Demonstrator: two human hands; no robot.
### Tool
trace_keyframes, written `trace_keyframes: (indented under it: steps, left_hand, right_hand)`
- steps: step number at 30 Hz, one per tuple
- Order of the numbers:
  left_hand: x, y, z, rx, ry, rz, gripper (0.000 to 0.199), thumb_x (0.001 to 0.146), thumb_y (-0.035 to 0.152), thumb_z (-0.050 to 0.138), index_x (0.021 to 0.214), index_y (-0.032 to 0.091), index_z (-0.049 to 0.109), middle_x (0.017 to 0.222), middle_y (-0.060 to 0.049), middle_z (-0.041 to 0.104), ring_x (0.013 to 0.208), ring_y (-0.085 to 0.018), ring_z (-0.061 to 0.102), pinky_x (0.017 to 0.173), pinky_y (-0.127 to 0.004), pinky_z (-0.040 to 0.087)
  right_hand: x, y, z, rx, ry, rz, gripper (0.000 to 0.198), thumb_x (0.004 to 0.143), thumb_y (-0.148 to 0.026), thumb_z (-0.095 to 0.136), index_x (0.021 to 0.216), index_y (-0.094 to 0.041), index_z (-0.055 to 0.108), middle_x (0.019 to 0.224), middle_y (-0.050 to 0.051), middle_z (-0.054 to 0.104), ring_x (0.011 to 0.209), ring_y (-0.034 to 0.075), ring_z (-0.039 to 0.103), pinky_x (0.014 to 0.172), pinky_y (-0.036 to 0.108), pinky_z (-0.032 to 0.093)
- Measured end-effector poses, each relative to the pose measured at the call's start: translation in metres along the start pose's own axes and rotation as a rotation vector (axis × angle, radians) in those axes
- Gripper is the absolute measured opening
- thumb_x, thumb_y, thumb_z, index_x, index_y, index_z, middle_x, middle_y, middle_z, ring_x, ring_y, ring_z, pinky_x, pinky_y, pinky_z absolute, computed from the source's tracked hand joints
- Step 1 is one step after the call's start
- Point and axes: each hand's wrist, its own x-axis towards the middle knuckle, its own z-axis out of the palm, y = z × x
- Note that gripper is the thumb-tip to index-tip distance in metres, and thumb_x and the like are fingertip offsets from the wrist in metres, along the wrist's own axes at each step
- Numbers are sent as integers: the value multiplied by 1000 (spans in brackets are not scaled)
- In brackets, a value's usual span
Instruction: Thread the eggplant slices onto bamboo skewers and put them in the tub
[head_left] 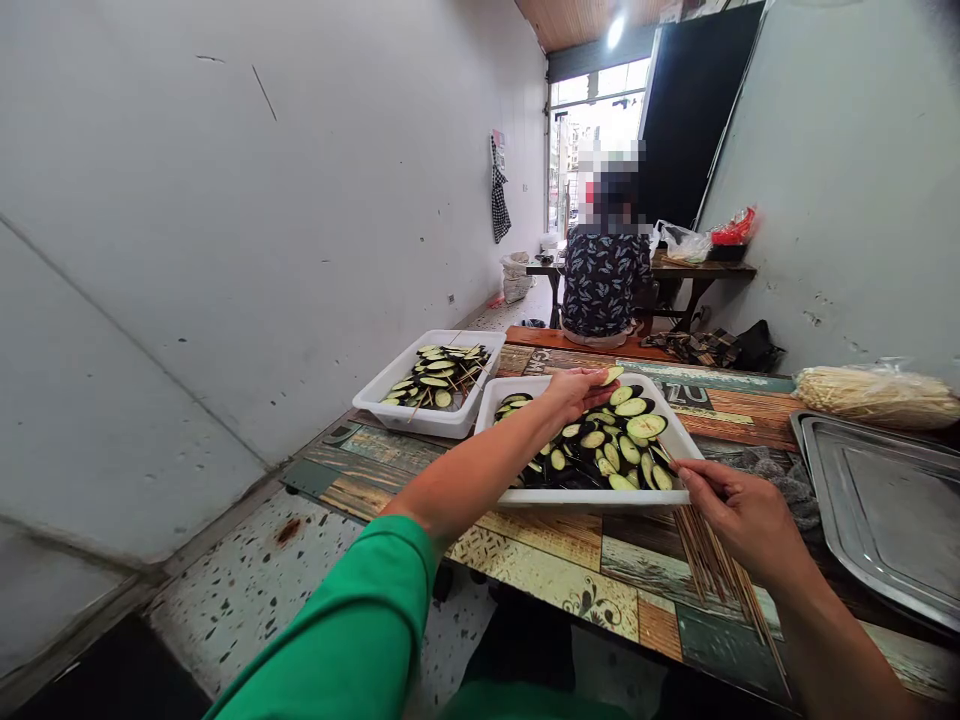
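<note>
My left hand (581, 392) reaches over the nearer white tub (585, 497) and pinches an eggplant slice (613, 375) at its fingertips. Loose oval eggplant slices (628, 448) with dark skin fill that tub, some overlapping. At the tub's right corner, my right hand (724, 492) is closed on a thin wooden skewer (666, 456), its tip pointing up and left over the slices. Under and beside the right hand, a bundle of bare skewers (712, 565) lies on the table. Farther left, a second white tub (472, 412) holds eggplant slices threaded on skewers (439, 378).
Metal trays (892, 510) are stacked on the right of the patterned table (540, 560). Behind them lies a clear bag of pale, thin strands (874, 393). A person (606, 280) sits on a bench beyond the table, back turned. A white wall (262, 200) runs along the left.
</note>
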Motion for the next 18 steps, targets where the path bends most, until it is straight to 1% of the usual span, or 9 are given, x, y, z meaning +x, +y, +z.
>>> trace_keyframes:
  steps: [5,8,10,11,13,15,16,18]
  left_hand:
    - [3,-3,0,71,-30,-13,16,76,8,66,67,12,53,63,-2,63,58,-9,61,66,-24,53]
    - [4,-6,2,31,-77,-8,13,75,13,69,71,13,57,66,-2,64,59,-9,61,69,-25,53]
    - [0,-9,5,-47,-161,-9,11,78,22,68,77,14,60,71,-2,66,64,-9,62,72,-25,52]
    - [-3,-10,7,-63,-222,-38,13,79,27,67,80,15,62,74,-2,66,66,-10,63,73,-26,52]
    - [-11,-15,12,-21,-362,-155,18,80,32,65,84,15,63,77,-4,67,71,-13,64,77,-30,52]
    - [-19,-21,16,54,-474,-248,19,80,32,65,86,14,63,80,-6,67,75,-15,65,80,-34,51]
    - [-22,-24,17,68,-497,-250,18,80,30,65,87,14,63,81,-6,67,77,-16,66,80,-34,51]
    - [-25,-30,20,52,-485,-208,16,79,27,66,86,13,62,85,-6,67,79,-15,66,82,-34,50]
  right_hand:
    - [0,1,1,2,-8,20,35,80,-41,50,87,-18,75,78,5,75,65,20,67,57,29,50]
    - [-1,0,3,10,33,35,35,81,-41,49,89,-18,75,79,5,75,66,20,67,56,28,49]
    - [-1,-2,4,-19,71,43,35,82,-40,48,93,-19,74,81,6,75,64,20,67,55,27,49]
    - [-1,-2,5,-43,93,42,35,83,-40,48,94,-19,73,81,6,75,63,19,67,55,27,48]
    - [-2,-3,7,-87,141,24,35,84,-40,46,96,-19,73,83,7,75,63,19,67,56,28,48]
    - [-2,-3,9,-101,187,-15,35,85,-39,46,95,-19,73,86,8,75,65,20,68,59,29,49]
    - [-3,-2,11,-103,204,-35,35,85,-39,46,95,-18,73,87,8,75,66,20,69,60,29,49]
    - [-3,-1,14,-104,218,-66,34,85,-38,46,94,-18,72,87,8,75,68,20,69,61,30,50]
